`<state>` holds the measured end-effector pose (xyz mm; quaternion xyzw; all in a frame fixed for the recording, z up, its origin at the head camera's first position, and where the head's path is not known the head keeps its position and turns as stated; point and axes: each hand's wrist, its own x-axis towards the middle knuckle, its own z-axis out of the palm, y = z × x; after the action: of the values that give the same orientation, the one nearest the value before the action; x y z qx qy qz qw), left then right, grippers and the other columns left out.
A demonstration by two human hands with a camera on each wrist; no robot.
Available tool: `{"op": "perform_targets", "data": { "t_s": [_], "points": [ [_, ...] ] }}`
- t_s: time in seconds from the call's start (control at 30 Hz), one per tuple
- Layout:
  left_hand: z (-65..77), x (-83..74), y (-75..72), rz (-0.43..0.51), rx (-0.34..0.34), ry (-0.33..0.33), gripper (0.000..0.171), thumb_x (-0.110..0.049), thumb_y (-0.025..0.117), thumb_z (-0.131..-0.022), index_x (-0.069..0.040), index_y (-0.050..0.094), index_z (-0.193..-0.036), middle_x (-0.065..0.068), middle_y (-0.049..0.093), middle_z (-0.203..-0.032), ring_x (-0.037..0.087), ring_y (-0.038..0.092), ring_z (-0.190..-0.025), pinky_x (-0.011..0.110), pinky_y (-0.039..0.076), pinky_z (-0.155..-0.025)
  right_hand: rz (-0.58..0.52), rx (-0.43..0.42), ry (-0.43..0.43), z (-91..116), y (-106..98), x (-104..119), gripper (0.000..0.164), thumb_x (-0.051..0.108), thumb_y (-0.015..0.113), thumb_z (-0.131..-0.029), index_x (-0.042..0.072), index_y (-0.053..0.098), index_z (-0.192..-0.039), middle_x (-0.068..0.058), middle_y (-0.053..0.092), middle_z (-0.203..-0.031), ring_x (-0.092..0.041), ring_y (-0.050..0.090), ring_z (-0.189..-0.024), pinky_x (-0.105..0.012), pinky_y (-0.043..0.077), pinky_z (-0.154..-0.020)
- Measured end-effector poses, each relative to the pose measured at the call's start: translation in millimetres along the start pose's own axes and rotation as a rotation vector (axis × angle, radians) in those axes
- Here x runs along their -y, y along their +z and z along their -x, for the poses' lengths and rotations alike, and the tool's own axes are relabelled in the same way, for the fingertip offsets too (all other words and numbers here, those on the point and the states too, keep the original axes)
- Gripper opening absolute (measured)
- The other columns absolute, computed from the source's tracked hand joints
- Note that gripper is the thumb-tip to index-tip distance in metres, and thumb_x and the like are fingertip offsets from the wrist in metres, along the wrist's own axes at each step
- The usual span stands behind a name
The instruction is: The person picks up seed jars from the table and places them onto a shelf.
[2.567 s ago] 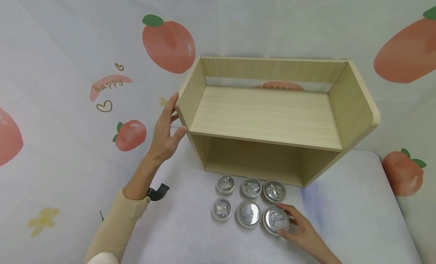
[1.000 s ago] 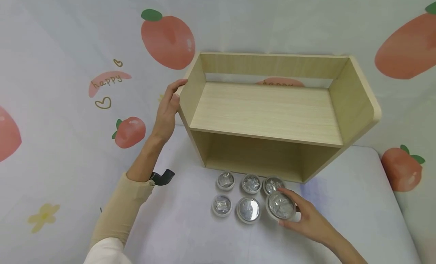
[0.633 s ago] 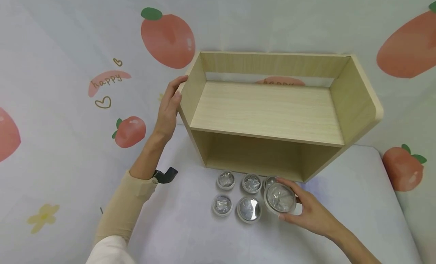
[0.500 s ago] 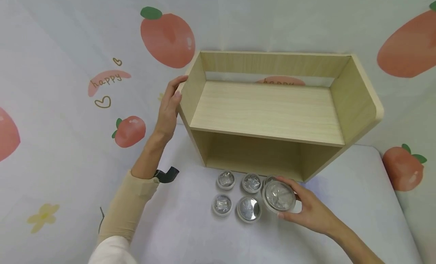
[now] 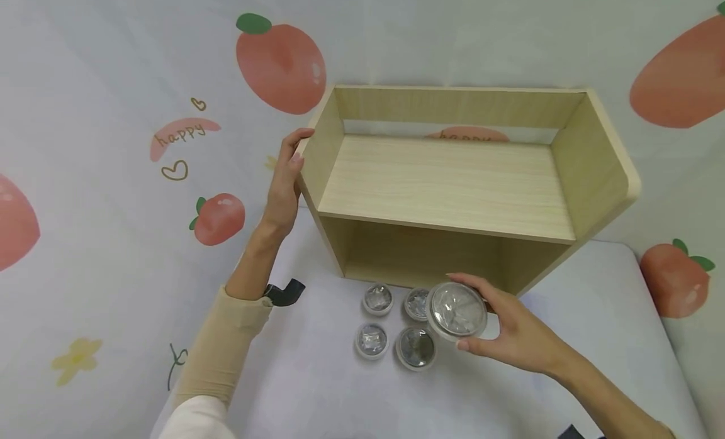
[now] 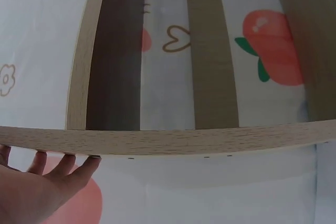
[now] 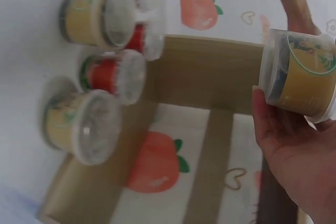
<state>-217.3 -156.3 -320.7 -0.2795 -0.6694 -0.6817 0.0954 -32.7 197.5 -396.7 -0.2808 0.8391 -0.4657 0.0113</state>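
My right hand (image 5: 510, 329) grips a round plastic tub (image 5: 457, 308) with a clear lid, fingers on its far side and thumb on its near side. Its yellow label (image 7: 307, 82) shows in the right wrist view. The tub is raised in front of the lower opening of a pale wooden two-tier shelf (image 5: 447, 181). My left hand (image 5: 283, 187) rests on the front edge of the shelf's left side panel; its fingertips (image 6: 92, 162) touch the panel's outer side in the left wrist view.
Several more lidded tubs stand in two rows on the white cloth before the shelf, among them a front one (image 5: 416, 348) and a back left one (image 5: 377, 299). Red (image 7: 102, 74) and yellow (image 7: 60, 121) labels show. A fruit-print cloth (image 5: 113, 269) hangs behind.
My right hand has lifted the front right tub off the cloth and carried it up toward the shelf, over the back row. My left hand has slid higher along the side panel's edge.
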Motion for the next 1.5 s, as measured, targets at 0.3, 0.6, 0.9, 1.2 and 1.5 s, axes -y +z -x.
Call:
{"op": "perform_targets", "data": {
  "t_s": [0.3,0.6,0.9,1.2,1.5],
  "points": [
    [-0.8,-1.3,1.0,0.004,-0.018,-0.014,0.043,-0.023,0.033,-0.099,-0.012,0.043,-0.139,0.013,0.043,-0.138,0.031,0.042,-0.119,0.039,0.036,-0.095,-0.030,0.017,-0.032,-25,-10,16,0.089,0.016,0.088,-0.075,0.020,0.037,-0.149,0.004,0.058,-0.134,-0.012,0.059,-0.117,-0.024,0.046,-0.098],
    [1.0,-2.1,7.0,-0.056,-0.063,0.020,0.045,-0.025,0.030,-0.100,-0.007,0.043,-0.139,0.005,0.040,-0.143,0.025,0.040,-0.123,0.039,0.036,-0.094,-0.015,0.006,-0.044,-49,-23,33,0.088,0.015,0.088,-0.075,0.019,0.039,-0.148,0.004,0.061,-0.128,-0.013,0.062,-0.112,-0.019,0.044,-0.096],
    [1.2,-0.4,6.1,-0.062,-0.057,0.047,0.048,-0.025,0.029,-0.099,-0.005,0.042,-0.140,0.009,0.041,-0.142,0.027,0.040,-0.120,0.038,0.035,-0.092,-0.041,0.006,-0.029,-77,-35,49,0.083,0.015,0.086,-0.078,0.019,0.041,-0.147,0.001,0.060,-0.127,-0.014,0.061,-0.111,-0.020,0.044,-0.097],
    [-1.8,-7.7,-1.3,-0.071,-0.033,-0.014,0.044,-0.025,0.035,-0.101,-0.009,0.044,-0.142,0.004,0.043,-0.143,0.024,0.043,-0.122,0.040,0.037,-0.097,-0.073,-0.038,0.003,-103,-42,55,0.080,0.014,0.084,-0.080,0.018,0.042,-0.147,0.003,0.058,-0.131,-0.012,0.059,-0.113,-0.028,0.045,-0.101],
    [2.6,-9.4,-6.1,-0.063,-0.059,0.020,0.042,-0.022,0.041,-0.103,-0.005,0.048,-0.141,0.007,0.048,-0.140,0.027,0.047,-0.119,0.040,0.042,-0.094,-0.157,-0.063,0.018,-132,-42,56,0.076,0.014,0.080,-0.083,0.019,0.042,-0.148,-0.001,0.053,-0.136,-0.019,0.059,-0.114,-0.041,0.048,-0.097]
  ]
}}
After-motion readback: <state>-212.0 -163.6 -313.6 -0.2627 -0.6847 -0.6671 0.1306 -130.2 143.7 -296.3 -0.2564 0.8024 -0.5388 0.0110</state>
